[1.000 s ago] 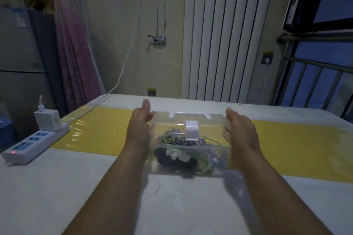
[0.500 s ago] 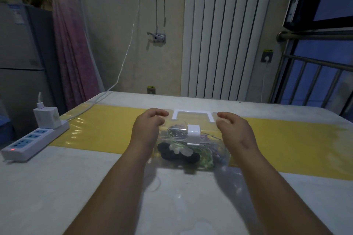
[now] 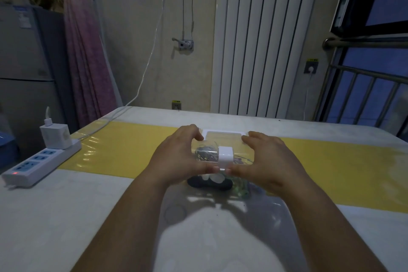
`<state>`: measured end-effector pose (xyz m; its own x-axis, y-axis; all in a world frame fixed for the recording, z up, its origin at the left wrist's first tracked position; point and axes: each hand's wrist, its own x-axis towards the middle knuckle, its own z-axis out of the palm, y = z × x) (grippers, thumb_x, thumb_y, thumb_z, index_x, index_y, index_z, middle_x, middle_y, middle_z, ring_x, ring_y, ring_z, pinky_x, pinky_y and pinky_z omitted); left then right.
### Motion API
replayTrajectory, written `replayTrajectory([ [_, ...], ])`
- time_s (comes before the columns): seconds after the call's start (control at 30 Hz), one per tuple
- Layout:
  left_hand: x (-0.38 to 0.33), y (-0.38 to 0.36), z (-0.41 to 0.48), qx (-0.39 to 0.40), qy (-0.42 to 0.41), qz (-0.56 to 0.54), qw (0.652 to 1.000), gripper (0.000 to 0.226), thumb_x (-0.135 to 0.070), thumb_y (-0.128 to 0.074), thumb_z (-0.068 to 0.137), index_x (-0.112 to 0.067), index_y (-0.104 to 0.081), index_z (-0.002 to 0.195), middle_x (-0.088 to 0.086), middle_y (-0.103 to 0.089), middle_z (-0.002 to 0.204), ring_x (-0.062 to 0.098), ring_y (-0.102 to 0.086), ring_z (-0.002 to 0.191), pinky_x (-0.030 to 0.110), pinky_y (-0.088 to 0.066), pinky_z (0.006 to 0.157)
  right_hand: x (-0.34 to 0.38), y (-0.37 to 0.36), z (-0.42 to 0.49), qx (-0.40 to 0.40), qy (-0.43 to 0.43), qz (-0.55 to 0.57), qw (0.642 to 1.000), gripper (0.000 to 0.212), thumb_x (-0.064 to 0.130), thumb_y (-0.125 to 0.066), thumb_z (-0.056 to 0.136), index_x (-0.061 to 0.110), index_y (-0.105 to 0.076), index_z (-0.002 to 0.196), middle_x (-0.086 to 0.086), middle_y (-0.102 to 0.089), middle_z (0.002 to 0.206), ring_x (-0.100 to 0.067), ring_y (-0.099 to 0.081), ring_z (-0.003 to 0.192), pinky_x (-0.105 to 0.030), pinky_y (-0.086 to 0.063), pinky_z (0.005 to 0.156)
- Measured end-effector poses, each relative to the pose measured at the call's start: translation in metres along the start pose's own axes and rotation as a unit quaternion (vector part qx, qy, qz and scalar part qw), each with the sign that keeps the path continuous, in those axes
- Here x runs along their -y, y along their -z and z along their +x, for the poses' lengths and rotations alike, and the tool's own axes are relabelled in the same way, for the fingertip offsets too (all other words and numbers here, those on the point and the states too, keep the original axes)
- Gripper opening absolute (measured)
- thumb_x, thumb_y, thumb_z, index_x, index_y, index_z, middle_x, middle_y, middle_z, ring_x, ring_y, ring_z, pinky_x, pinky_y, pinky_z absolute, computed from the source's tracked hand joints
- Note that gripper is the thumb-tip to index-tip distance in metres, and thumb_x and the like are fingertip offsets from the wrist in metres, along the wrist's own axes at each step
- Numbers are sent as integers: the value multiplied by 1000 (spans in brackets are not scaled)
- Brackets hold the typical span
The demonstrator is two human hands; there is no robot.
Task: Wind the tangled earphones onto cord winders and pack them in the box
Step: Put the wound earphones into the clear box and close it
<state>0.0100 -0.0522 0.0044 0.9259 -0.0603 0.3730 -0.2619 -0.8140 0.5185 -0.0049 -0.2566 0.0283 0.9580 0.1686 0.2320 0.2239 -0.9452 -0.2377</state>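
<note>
While both hands close on it, the scene reads so:
Box (image 3: 223, 139): clear, on the table (image 3: 66, 216) across the yellow strip (image 3: 132, 150), holding tangled cords (image 3: 206, 153).
Latch (image 3: 225, 157): white, at the box's near edge.
Left hand (image 3: 176, 157): curled on the box's left side, thumb at the latch.
Right hand (image 3: 267, 159): curled on its right side, thumb at the latch.
Power strip (image 3: 39, 163): far left, well apart.
</note>
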Motion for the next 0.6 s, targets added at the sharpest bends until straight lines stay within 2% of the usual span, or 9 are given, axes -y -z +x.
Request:
replayTrajectory([
  [0.17,1,-3,2,-26,-26,52,998,72,-66,-81,50,-33,-47,105,-16,-51,119,11,-52,102,33,-47,79,-2,0,2,-23,-6,-2,1000,100,73,-72,60,31,-39,145,12,-33,154,-23,-33,135,-33,-34,105],
  [0.27,2,-3,1,-9,-17,46,999,71,-67,-79,49,-34,-48,105,-18,-51,119,11,-52,104,33,-47,81,-8,-6,3,-38,-1,18,999,96,74,-71,60,32,-44,142,14,-38,148,-21,-34,131,-33,-36,101],
  [0.33,4,-3,0,-1,9,-38,999,63,-72,-69,51,-36,-51,100,-21,-51,121,9,-52,105,35,-47,84,-13,-10,6,-56,5,44,997,88,75,-68,63,33,-48,138,15,-42,144,-19,-34,128,-34,-36,99],
  [0.4,5,-6,2,-36,34,-163,985,46,-72,-56,63,-35,-58,90,-17,-55,127,10,-53,113,37,-45,91,-17,-16,8,-83,5,90,992,78,77,-62,66,34,-56,131,17,-47,137,-18,-36,125,-34,-36,97],
  [0.5,6,-13,7,-127,89,-230,961,17,-44,-62,80,-31,-66,90,-7,-58,129,14,-54,116,36,-44,93,-22,-25,13,-138,-7,230,963,66,81,-45,76,31,-71,110,16,-59,117,-18,-46,118,-36,-40,96],
  [0.6,2,-19,8,-153,153,-283,935,25,-28,-65,83,-28,-68,108,-5,-63,118,16,-57,105,30,-46,78,-27,-33,21,-188,-55,351,916,33,48,-56,83,26,-74,100,8,-63,112,-18,-55,113,-37,-44,97],
])
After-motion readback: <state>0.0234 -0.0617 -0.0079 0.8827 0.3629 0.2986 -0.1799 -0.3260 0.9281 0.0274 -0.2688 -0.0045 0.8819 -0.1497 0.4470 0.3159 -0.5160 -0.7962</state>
